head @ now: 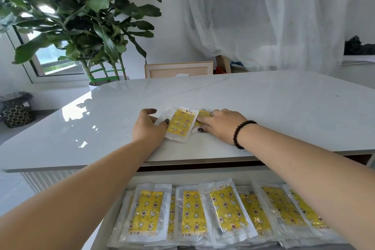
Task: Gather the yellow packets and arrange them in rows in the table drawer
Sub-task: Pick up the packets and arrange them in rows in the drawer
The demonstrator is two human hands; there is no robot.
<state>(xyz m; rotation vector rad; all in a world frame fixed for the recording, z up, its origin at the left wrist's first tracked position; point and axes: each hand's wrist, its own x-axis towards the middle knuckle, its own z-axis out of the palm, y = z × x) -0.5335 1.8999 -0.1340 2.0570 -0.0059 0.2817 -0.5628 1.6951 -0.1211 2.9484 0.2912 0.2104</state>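
A small pile of yellow packets (pixel 181 125) in clear wrappers lies on the white table (pixel 263 107), a little beyond its near edge. My left hand (pixel 147 128) grips the pile's left side, its thumb on top of the front packet. My right hand (pixel 220 126) lies on the pile's right side with fingers spread flat over the packets. Below the table edge the open drawer (pixel 203 173) holds a row of several yellow packets (pixel 192 212) lying side by side and overlapping. My right forearm hides part of that row.
A large potted plant (pixel 81 26) stands behind the table's far left corner. A wooden chair back (pixel 178 69) rises behind the far edge, and white curtains (pixel 274 16) hang beyond. A patterned bag (pixel 17 114) sits on the floor at left.
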